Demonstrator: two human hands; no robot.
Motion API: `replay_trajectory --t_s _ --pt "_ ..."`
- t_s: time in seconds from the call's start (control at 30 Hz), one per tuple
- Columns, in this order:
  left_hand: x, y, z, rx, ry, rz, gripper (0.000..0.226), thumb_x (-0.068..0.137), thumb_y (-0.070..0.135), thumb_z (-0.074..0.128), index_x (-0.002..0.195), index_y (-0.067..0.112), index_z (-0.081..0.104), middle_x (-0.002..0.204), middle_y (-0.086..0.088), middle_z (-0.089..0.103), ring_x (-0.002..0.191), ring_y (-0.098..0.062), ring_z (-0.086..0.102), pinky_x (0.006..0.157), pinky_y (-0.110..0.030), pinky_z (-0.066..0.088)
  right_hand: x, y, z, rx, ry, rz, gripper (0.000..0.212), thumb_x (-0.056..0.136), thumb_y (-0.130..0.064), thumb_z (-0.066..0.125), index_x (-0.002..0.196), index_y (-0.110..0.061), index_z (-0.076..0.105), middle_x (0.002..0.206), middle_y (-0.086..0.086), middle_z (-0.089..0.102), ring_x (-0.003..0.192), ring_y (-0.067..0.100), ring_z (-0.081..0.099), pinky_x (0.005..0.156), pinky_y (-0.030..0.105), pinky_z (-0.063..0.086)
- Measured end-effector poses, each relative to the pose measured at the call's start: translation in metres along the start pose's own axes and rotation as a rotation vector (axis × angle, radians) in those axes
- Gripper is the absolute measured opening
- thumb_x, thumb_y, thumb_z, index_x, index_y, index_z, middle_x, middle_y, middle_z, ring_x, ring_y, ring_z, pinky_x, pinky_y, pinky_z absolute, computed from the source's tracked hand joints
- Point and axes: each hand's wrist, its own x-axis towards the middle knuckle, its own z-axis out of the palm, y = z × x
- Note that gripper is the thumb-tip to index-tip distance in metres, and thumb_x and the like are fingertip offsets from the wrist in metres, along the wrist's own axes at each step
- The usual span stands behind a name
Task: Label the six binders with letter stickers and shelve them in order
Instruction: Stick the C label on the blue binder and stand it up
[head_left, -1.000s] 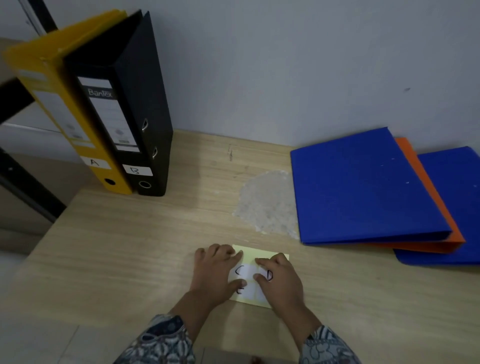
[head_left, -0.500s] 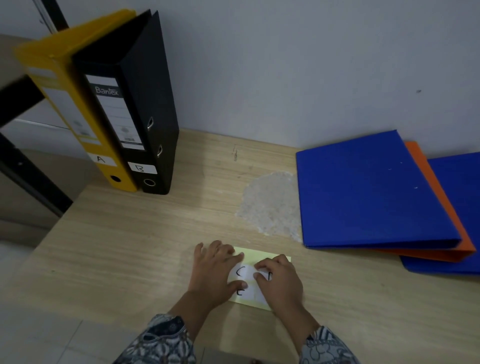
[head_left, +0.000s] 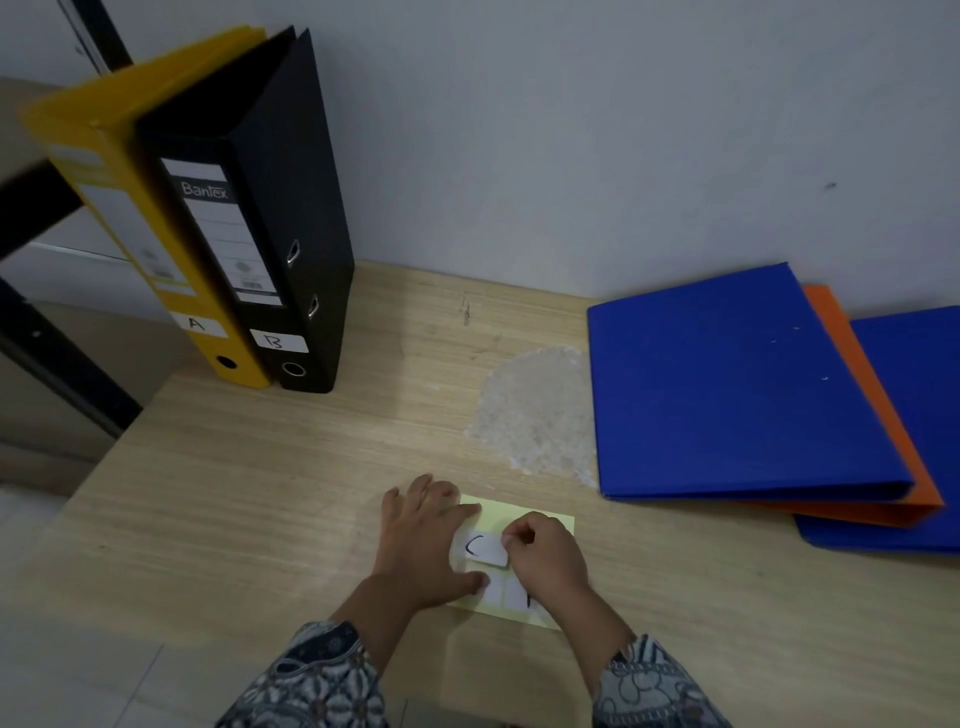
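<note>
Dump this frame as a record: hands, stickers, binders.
left hand: flat, presses the sheet's left side
right hand: pinches the C sticker's right edge
C sticker: on the sheet, right edge looks lifted
sheet: yellow, lies on the table
yellow binder: upright, far left, labelled A
black binder: upright beside it, labelled B
flat stack, right: blue binder over orange binder over lower blue binder; no labels visible
sixth binder: not in view

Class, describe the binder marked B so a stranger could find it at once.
Start at the pale wooden desk against the grey wall. At its back left corner two tall binders stand together. The black binder is the right-hand one, stickered B; its yellow neighbour bears A.
</note>
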Motion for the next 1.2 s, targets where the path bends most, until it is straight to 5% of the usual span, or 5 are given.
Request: replay_trajectory --t_s 0.5,0.63,0.9,1.0,1.2 --pt "0.026 0.056 -0.032 -0.183 -0.236 -0.154 0.08 0.065 0.036 0.075 0.13 0.031 0.027 0.153 -0.003 0.008 0.145 -0.031 -0.013 0.113 -0.06 0.004 -0.002 0.016 -0.07 0.519 -0.016 0.097 0.012 0.09 -0.012 0.057 0.079 -0.012 0.061 0.073 -0.001 0.056 0.064 0.01 0.048 0.053 0.021 0.035" --pt "0.049 0.087 -0.045 -0.362 -0.14 -0.12 0.07 0.069 0.026 0.066 0.128 0.034 0.028 0.146 0.0 0.017 0.145 -0.028 -0.005 0.113 -0.053 0.013 -0.002 0.034 -0.099 0.693 0.192 0.101 0.012 0.09 -0.013 0.058 0.078 -0.013 0.061 0.08 0.001 0.061 0.075 0.016 0.053 0.06 0.024 0.04" --pt "0.104 0.173 -0.064 -0.543 -0.052 0.029 0.054 0.086 0.036 0.06 0.134 0.027 0.037 0.141 -0.001 0.031 0.137 -0.021 0.024 0.105 -0.039 0.035 -0.009 0.08 -0.183 1.008 0.937 0.057 0.016 0.092 -0.015 0.057 0.08 -0.025 0.059 0.105 0.013 0.057 0.086 0.016 0.054 0.08 0.03 0.041" --pt "0.122 0.208 -0.069 -0.562 -0.087 0.079 0.05 0.089 0.038 0.058 0.134 0.027 0.038 0.144 -0.001 0.031 0.136 -0.022 0.028 0.107 -0.042 0.034 -0.006 0.094 -0.227 1.046 1.011 0.111 0.023 0.093 -0.014 0.054 0.074 -0.027 0.056 0.089 0.002 0.059 0.079 0.013 0.053 0.079 0.033 0.042" --pt "0.147 0.253 -0.075 -0.704 -0.2 0.102 0.047 0.094 0.043 0.05 0.137 0.027 0.037 0.149 0.002 0.028 0.137 -0.022 0.03 0.11 -0.046 0.033 0.007 0.118 -0.265 1.27 0.842 0.352 0.004 0.093 -0.015 0.053 0.093 -0.018 0.056 0.116 0.006 0.056 0.108 0.025 0.054 0.094 0.047 0.048"
